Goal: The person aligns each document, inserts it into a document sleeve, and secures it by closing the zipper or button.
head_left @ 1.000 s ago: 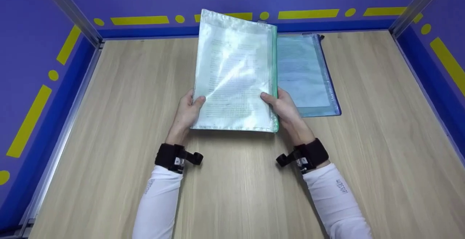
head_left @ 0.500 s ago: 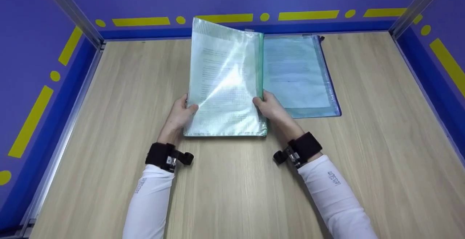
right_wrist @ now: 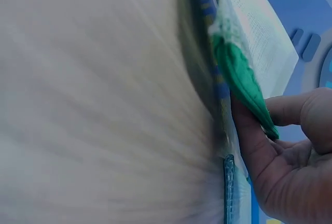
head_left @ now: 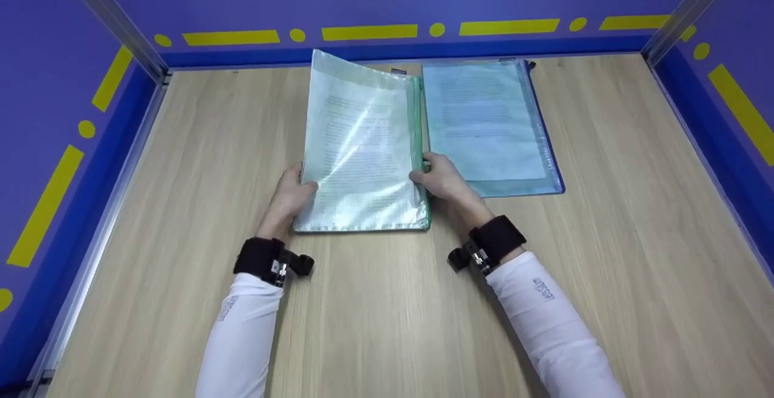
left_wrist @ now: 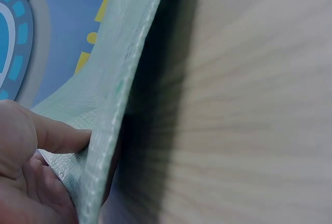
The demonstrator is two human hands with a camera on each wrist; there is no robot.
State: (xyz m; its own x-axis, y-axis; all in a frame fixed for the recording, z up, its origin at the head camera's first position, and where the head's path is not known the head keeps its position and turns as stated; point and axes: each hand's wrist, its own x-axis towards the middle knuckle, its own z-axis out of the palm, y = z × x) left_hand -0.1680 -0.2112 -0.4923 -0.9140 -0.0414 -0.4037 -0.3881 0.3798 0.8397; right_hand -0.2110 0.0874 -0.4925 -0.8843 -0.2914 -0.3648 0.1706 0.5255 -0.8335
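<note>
A clear zip document pouch with a green zipper edge [head_left: 363,150] is held just over the table, printed paper showing through it. My left hand [head_left: 291,193] pinches its left edge, thumb on top and fingers beneath. On the green right edge, my right hand [head_left: 443,177] does the same; the right wrist view shows the green zipper band [right_wrist: 241,76] between thumb and fingers. The pouch's far left corner curves upward. To its right, a blue zip pouch [head_left: 493,126] with paper inside lies flat on the table, close to my right hand.
The wooden table [head_left: 375,313] is enclosed by blue-purple walls with yellow dashes at the back [head_left: 369,33] and both sides. A dark zipper pull [head_left: 531,65] sits at the blue pouch's far right corner.
Both hands have carried the green-edged pouch left, lower and toward me. More of the blue pouch now shows, and it has stayed in place.
</note>
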